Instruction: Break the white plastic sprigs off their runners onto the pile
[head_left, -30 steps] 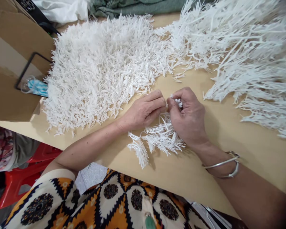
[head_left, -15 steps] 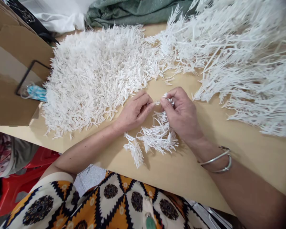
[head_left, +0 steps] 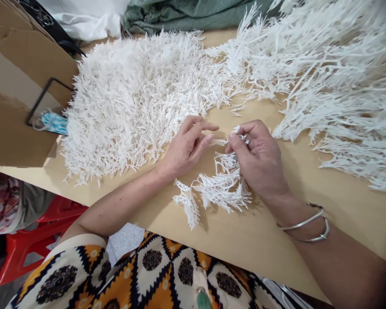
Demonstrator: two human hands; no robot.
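By the look of it the work is part-way along. A broad, dense pile of short white bristly pieces (head_left: 138, 98) covers much of the pale wood-coloured table (head_left: 276, 240), while a mass of long white branching strands (head_left: 334, 94), looking whole and unsorted, lies to the pile's right. A few short stray bits (head_left: 237, 109) sit just off the pile's right end. Nearer the wearer than the pile lie a loose white feathery cluster (head_left: 223, 189) and, beside it, a small white bristly sprig (head_left: 189, 204); I would count both as left to deal with.

In front of the pile's right end, the right hand (head_left: 260, 159) has its grip pinched round a small white bristly bundle (head_left: 244, 138). The left hand (head_left: 183, 148), at the pile's near edge, has its grip released, thumb and forefinger apart (a fairly relaxed pose, to my eye). A thin white strand (head_left: 219, 141) runs between the two; whether it touches the left fingertips I cannot tell.

The right fingers hide most of the bundle, so its size and count are unclear. The long strands run out of view on the side away from the pile, blurring near the corner, and how deep the pile goes cannot be made out.
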